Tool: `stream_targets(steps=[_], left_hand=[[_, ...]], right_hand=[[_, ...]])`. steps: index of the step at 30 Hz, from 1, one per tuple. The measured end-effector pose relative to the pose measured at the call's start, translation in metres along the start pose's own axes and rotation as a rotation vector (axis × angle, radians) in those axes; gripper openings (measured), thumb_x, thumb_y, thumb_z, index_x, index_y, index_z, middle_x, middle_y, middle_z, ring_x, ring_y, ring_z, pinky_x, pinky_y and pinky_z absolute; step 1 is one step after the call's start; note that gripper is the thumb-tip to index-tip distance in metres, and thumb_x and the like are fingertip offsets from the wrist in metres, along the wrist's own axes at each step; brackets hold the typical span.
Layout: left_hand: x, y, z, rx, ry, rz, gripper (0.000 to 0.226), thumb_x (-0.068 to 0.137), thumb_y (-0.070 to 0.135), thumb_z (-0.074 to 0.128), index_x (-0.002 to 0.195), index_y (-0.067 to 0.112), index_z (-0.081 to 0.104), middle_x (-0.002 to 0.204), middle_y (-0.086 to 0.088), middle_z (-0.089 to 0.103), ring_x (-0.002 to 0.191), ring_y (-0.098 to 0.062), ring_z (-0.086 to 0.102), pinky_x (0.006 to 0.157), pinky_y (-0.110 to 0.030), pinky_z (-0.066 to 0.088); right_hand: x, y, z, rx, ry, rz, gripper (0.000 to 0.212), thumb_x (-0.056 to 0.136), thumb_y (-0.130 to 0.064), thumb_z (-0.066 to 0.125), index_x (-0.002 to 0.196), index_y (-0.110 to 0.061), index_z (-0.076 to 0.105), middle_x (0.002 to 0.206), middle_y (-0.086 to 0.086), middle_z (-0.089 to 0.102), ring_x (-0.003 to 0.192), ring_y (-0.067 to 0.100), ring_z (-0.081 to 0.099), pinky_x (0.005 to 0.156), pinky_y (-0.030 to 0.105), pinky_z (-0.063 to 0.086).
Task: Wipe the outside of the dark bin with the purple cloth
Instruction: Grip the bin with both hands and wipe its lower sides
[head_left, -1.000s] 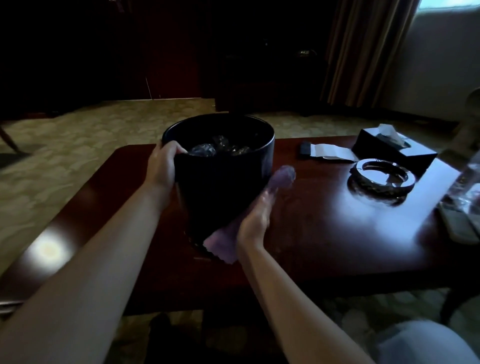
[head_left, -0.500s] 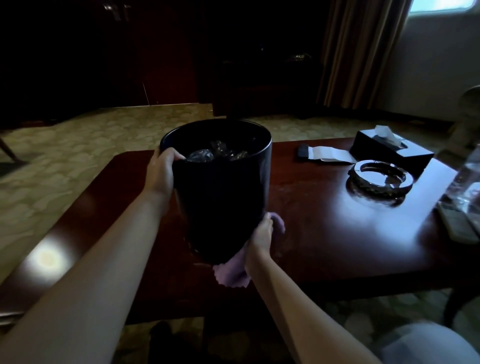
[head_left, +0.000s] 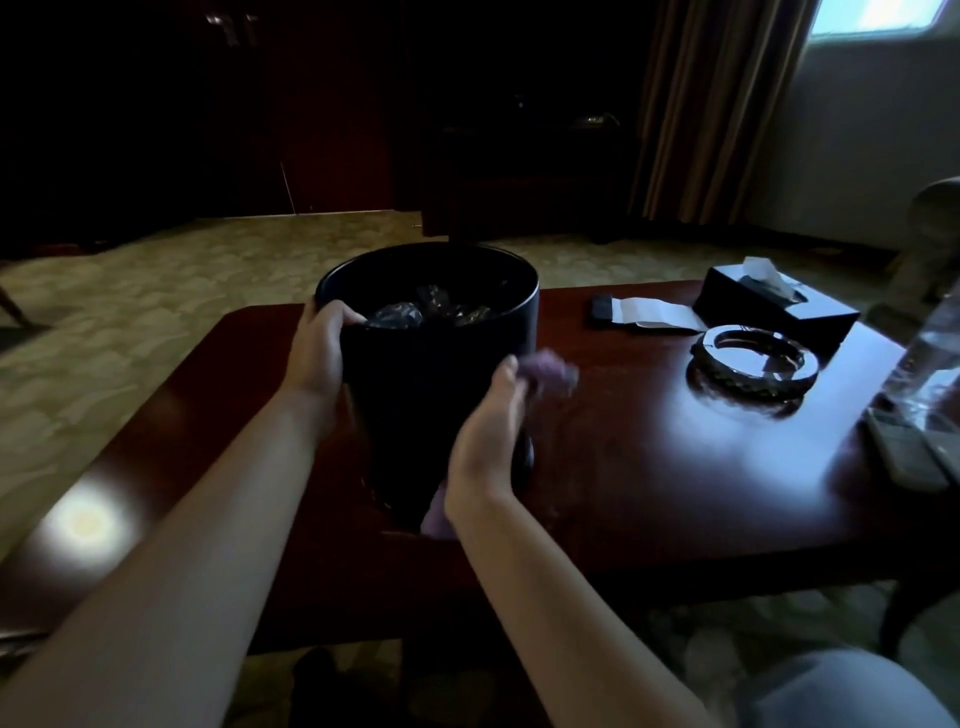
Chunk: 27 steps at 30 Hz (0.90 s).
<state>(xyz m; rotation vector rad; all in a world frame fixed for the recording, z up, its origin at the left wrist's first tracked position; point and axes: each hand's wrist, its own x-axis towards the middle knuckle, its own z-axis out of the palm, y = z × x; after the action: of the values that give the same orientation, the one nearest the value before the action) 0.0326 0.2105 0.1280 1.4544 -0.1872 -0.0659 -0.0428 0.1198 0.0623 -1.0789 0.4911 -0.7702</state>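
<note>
The left hand (head_left: 322, 353) is gripping the dark bin's (head_left: 436, 395) near-left rim on the counter (head_left: 649, 467), steadying the likely light, tippy bin; the right hand (head_left: 488, 447), fingers flat, is pressing the soft purple cloth (head_left: 550, 371) against its right side.

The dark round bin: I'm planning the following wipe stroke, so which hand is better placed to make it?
Right. The right hand already presses the purple cloth against the side of the dark round bin, while the left hand grips the rim, steadying it on the dark red wooden table.
</note>
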Motion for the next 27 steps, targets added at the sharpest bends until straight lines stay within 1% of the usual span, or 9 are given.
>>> stream_targets(steps=[3, 5, 7, 10, 12, 16, 21, 24, 27], left_hand=[[0.001, 0.001, 0.003, 0.053, 0.053, -0.035, 0.05, 0.082, 0.021, 0.045, 0.128, 0.002, 0.046, 0.093, -0.013, 0.059, 0.06, -0.005, 0.06, 0.048, -0.013, 0.046], [0.0, 0.003, 0.007, 0.181, 0.182, -0.094, 0.079, 0.074, 0.033, 0.048, 0.147, 0.011, 0.026, 0.135, -0.02, 0.047, 0.105, -0.021, 0.057, 0.084, -0.031, 0.051], [-0.007, 0.005, 0.019, 0.286, 0.281, -0.155, 0.095, 0.064, 0.043, 0.053, 0.149, 0.022, 0.017, 0.149, -0.012, 0.031, 0.13, -0.033, 0.037, 0.103, -0.048, 0.038], [-0.025, 0.007, 0.05, 0.214, 0.305, -0.22, 0.113, 0.055, 0.046, 0.068, 0.149, 0.023, 0.011, 0.151, -0.01, 0.025, 0.133, -0.034, 0.032, 0.105, -0.05, 0.036], [-0.033, 0.006, 0.068, 0.261, 0.363, -0.224, 0.115, 0.064, 0.043, 0.072, 0.15, 0.019, 0.001, 0.155, -0.008, 0.014, 0.14, -0.03, 0.02, 0.112, -0.048, 0.027], [-0.029, 0.002, 0.072, 0.294, 0.4, -0.205, 0.106, 0.075, 0.04, 0.066, 0.15, 0.016, -0.005, 0.157, -0.008, 0.005, 0.143, -0.029, 0.01, 0.116, -0.047, 0.017], [-0.015, 0.003, 0.043, 0.277, 0.273, -0.22, 0.104, 0.072, 0.034, 0.062, 0.149, 0.02, -0.006, 0.155, -0.008, 0.012, 0.137, -0.034, 0.026, 0.106, -0.052, 0.033], [-0.006, 0.008, 0.025, 0.24, 0.185, -0.245, 0.106, 0.065, 0.03, 0.06, 0.149, 0.024, -0.003, 0.147, -0.015, 0.027, 0.122, -0.037, 0.044, 0.095, -0.052, 0.046], [0.0, 0.011, 0.017, 0.197, 0.1, -0.282, 0.115, 0.056, 0.03, 0.058, 0.149, 0.025, -0.011, 0.145, -0.019, 0.03, 0.12, -0.039, 0.048, 0.089, -0.045, 0.05]], right_hand=[[0.014, -0.024, 0.009, -0.049, -0.017, -0.209, 0.066, 0.096, -0.049, 0.026, 0.154, -0.022, 0.01, 0.158, -0.014, 0.006, 0.145, 0.002, 0.006, 0.119, 0.027, 0.006], [0.029, -0.014, 0.0, -0.031, 0.04, -0.144, 0.077, 0.085, -0.06, 0.026, 0.151, -0.02, 0.022, 0.157, -0.004, 0.022, 0.144, 0.01, 0.02, 0.119, 0.035, 0.016], [0.04, 0.029, -0.015, -0.007, 0.113, 0.076, 0.1, 0.068, -0.082, 0.025, 0.145, -0.019, 0.034, 0.151, 0.005, 0.036, 0.138, 0.019, 0.034, 0.116, 0.043, 0.025], [0.046, 0.101, -0.046, 0.032, 0.131, 0.392, 0.123, 0.045, -0.1, 0.031, 0.145, -0.03, 0.033, 0.151, 0.001, 0.036, 0.134, 0.021, 0.039, 0.112, 0.043, 0.028], [0.015, 0.09, -0.049, 0.058, 0.093, 0.495, 0.098, 0.067, -0.085, 0.031, 0.148, -0.03, 0.028, 0.153, -0.001, 0.033, 0.136, 0.023, 0.037, 0.111, 0.043, 0.029], [-0.036, 0.073, -0.036, -0.002, 0.046, 0.428, 0.064, 0.097, -0.055, 0.026, 0.153, -0.026, 0.011, 0.158, -0.005, 0.015, 0.144, 0.016, 0.02, 0.116, 0.037, 0.015], [-0.003, 0.078, -0.044, -0.121, 0.132, 0.404, 0.056, 0.102, -0.041, 0.026, 0.147, -0.006, 0.029, 0.153, 0.01, 0.031, 0.139, 0.025, 0.032, 0.117, 0.037, 0.021], [0.036, 0.066, -0.062, -0.133, 0.09, 0.479, 0.057, 0.099, -0.052, 0.027, 0.129, -0.01, 0.052, 0.131, 0.009, 0.055, 0.12, 0.028, 0.052, 0.1, 0.033, 0.039], [0.065, 0.048, -0.08, -0.148, 0.048, 0.47, 0.046, 0.1, -0.047, 0.03, 0.087, -0.015, 0.06, 0.088, 0.004, 0.061, 0.083, 0.019, 0.06, 0.072, 0.025, 0.044]])
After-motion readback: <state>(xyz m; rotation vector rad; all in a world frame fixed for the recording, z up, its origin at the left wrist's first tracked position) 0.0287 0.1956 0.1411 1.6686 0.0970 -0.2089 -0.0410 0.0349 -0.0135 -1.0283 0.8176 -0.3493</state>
